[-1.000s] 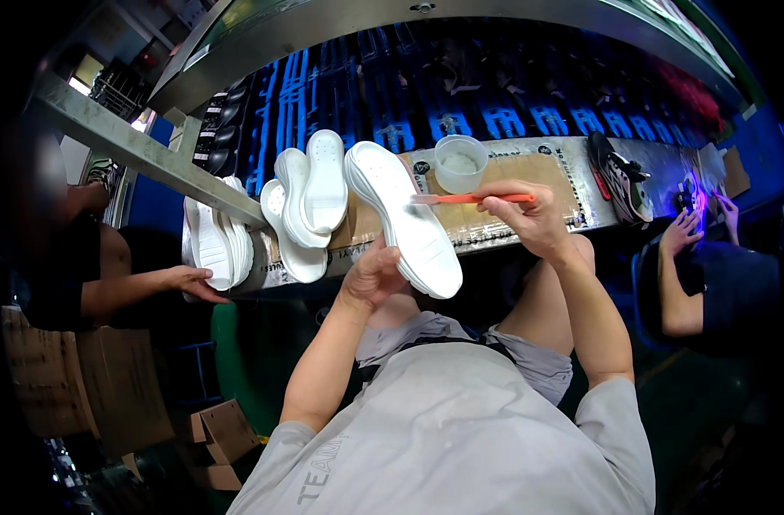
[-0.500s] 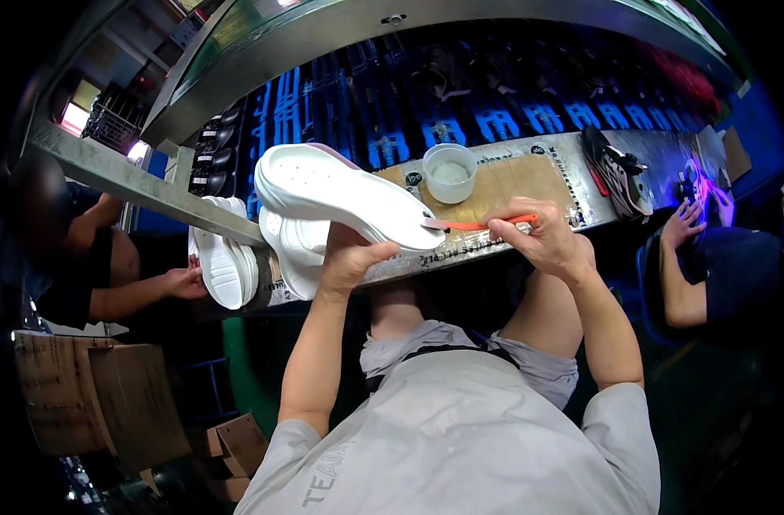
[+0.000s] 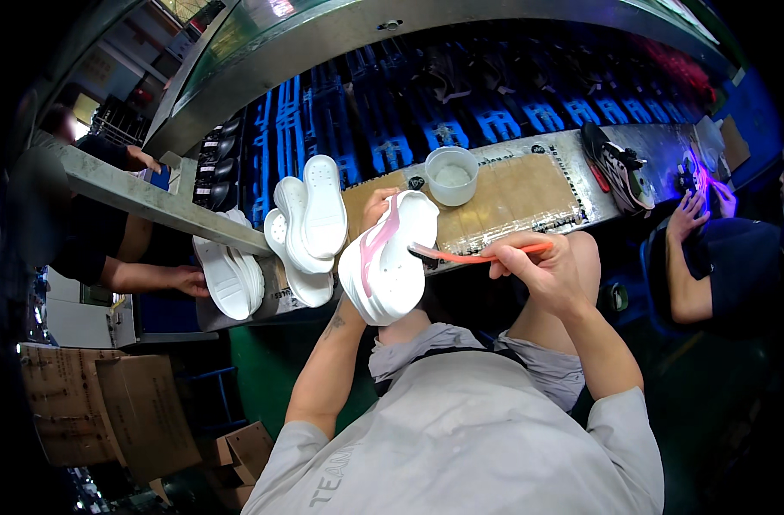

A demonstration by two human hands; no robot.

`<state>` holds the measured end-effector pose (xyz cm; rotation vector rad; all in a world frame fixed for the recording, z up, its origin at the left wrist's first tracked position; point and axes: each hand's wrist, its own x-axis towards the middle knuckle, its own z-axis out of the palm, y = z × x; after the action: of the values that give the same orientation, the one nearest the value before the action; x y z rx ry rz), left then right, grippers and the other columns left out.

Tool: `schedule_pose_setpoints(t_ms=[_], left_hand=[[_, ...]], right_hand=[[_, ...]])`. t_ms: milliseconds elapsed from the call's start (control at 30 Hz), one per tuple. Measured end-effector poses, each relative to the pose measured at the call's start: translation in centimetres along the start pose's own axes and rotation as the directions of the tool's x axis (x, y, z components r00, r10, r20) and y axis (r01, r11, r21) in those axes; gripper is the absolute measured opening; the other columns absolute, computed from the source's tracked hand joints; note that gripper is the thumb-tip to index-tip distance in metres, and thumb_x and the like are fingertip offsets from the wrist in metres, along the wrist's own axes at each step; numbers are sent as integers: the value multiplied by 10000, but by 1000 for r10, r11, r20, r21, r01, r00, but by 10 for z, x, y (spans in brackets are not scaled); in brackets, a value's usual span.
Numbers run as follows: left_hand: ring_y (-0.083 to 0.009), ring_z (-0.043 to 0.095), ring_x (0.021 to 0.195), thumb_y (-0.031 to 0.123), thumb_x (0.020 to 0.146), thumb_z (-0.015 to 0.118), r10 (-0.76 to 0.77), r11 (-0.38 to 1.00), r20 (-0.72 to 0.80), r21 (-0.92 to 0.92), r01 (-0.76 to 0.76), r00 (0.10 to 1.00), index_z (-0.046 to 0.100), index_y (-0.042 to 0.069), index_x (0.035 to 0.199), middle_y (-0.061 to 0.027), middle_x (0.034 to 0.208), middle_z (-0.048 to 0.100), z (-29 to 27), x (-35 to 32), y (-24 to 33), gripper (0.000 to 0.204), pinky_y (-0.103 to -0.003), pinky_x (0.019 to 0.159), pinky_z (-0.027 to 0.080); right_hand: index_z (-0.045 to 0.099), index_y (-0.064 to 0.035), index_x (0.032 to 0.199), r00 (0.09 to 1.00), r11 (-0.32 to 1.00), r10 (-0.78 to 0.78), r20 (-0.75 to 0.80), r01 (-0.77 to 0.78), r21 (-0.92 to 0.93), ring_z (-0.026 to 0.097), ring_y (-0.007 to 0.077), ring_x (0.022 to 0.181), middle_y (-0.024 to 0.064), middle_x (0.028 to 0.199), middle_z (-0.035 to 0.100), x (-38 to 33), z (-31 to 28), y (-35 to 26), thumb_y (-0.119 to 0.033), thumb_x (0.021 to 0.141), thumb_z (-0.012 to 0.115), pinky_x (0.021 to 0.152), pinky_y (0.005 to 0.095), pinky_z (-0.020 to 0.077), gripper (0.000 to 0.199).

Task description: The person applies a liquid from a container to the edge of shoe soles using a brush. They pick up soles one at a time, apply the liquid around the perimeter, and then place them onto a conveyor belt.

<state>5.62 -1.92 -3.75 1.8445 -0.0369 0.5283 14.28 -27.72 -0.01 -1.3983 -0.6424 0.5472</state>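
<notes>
My left hand (image 3: 376,209) grips a white shoe sole (image 3: 390,266) with a pink strip along its middle, tilted up on edge in front of me. My right hand (image 3: 536,268) holds an orange-handled brush (image 3: 482,255); its bristle end touches the sole's right side. A white cup (image 3: 451,175) holding pale stuff stands on the brown cardboard mat (image 3: 516,193) just beyond the sole.
A stack of white soles (image 3: 310,225) leans at the bench's left end, more soles (image 3: 229,276) by a person's hand (image 3: 184,279) farther left. Dark shoes (image 3: 619,167) lie at right near another person's hand (image 3: 688,216). Blue racks (image 3: 461,112) sit behind; cardboard boxes (image 3: 109,412) lie lower left.
The sole has turned from lying flat and long to standing on edge, showing its pink strip. The brush tip stays at its right side; my right hand has dropped slightly.
</notes>
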Motion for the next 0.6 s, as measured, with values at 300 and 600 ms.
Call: schedule_pose_setpoints(t_ms=[300, 600], left_hand=[[-320, 493, 1167, 338, 697, 872, 204, 954, 10, 220, -201, 979, 603, 34, 1164, -125, 1173, 519, 1, 10, -22, 618, -433, 1009, 423], [-366, 530, 1127, 188, 710, 823, 245, 905, -24, 364, -220, 969, 610, 21, 1171, -160, 1168, 545, 14, 3, -41, 535, -422, 956, 461]], right_hand=[[755, 42, 1001, 995, 999, -45, 89, 44, 12, 686, 102, 741, 77, 807, 748, -19, 23, -56, -105, 1006, 663, 695, 240, 548, 173], [688, 41, 997, 992, 959, -55, -110, 83, 269, 658, 100, 684, 82, 767, 718, 7, 35, -53, -235, 1090, 525, 636, 230, 516, 334]])
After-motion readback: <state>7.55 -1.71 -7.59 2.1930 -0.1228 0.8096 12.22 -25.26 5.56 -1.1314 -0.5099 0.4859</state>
